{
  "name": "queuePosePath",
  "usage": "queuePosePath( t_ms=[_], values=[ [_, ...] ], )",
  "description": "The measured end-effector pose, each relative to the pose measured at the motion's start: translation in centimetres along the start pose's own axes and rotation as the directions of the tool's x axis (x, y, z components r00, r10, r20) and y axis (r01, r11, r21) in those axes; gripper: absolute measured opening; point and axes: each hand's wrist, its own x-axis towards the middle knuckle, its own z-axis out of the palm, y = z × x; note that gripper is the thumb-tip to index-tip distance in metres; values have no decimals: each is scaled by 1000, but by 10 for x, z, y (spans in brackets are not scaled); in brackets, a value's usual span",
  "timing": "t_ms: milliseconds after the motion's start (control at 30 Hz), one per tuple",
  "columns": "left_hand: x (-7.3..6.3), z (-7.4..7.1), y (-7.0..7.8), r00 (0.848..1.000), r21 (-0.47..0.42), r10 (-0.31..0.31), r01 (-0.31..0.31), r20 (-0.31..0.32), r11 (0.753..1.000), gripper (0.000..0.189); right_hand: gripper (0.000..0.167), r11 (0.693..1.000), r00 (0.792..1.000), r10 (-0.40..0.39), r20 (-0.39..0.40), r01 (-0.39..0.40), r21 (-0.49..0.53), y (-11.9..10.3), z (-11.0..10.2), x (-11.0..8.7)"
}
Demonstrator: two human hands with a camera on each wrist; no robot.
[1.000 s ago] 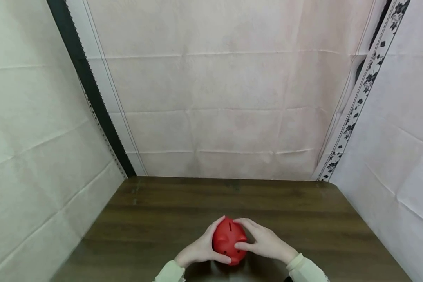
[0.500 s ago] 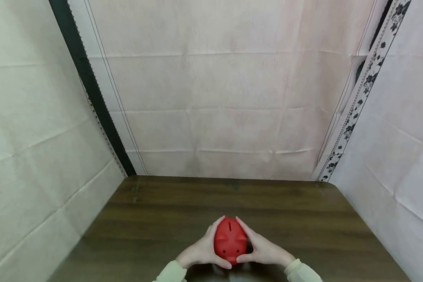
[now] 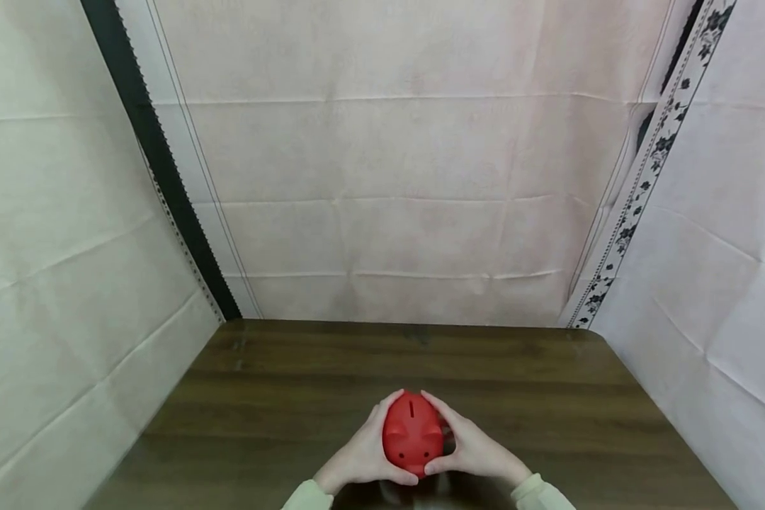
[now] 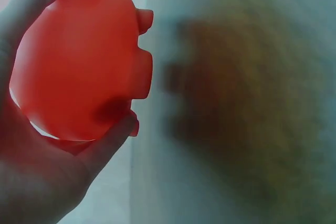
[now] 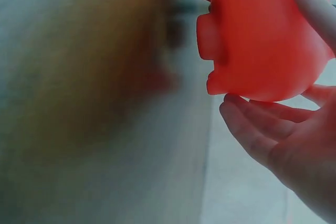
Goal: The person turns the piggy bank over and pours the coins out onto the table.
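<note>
A red piggy bank point(image 3: 411, 432) is held between both hands near the front of the table, its slot upward and its snout toward me. My left hand point(image 3: 365, 450) grips its left side, fingers behind and thumb below by the snout. On the other side my right hand point(image 3: 474, 446) holds it with fingertips near the top and thumb beside the snout. In the left wrist view the feet of the piggy bank point(image 4: 142, 74) stand apart from the tabletop, and its blurred reflection lies beyond. The right wrist view shows the fingers point(image 5: 252, 129) touching the piggy bank point(image 5: 268, 35) from the side.
The dark brown wooden table point(image 3: 382, 361) has a shiny surface. Pale cloth hangs on three sides: a back sheet point(image 3: 382, 212), a left sheet point(image 3: 70, 248) and a right sheet point(image 3: 707, 283). A floral trim point(image 3: 631, 205) edges the right one.
My right hand has shifted its hold: its thumb has moved from the face down beside the snout. The piggy bank's face now points more squarely toward me. The left hand keeps its grip.
</note>
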Motion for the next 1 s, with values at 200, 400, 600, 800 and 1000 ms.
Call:
queuePosePath(
  t_ms=[200,400,600,800,1000],
  values=[
    [4,-12,14,998,-47,42,-44,-51,998,111,103,1000,996,25,-82,-24,12,-15,-5,2],
    [9,-20,20,996,-204,52,-65,-72,977,107,107,997,984,27,-178,-15,72,-25,-4,0],
    [11,-21,29,997,-306,45,-63,-66,950,105,105,997,977,-19,-210,34,72,-23,-4,-3],
    [18,-19,39,995,-511,18,-66,-99,857,104,102,984,979,-31,-199,65,167,-18,-2,-3],
    [23,-8,48,991,-693,-10,-87,-135,716,98,87,934,988,-18,-152,71,351,-17,4,-1]
  ],
)
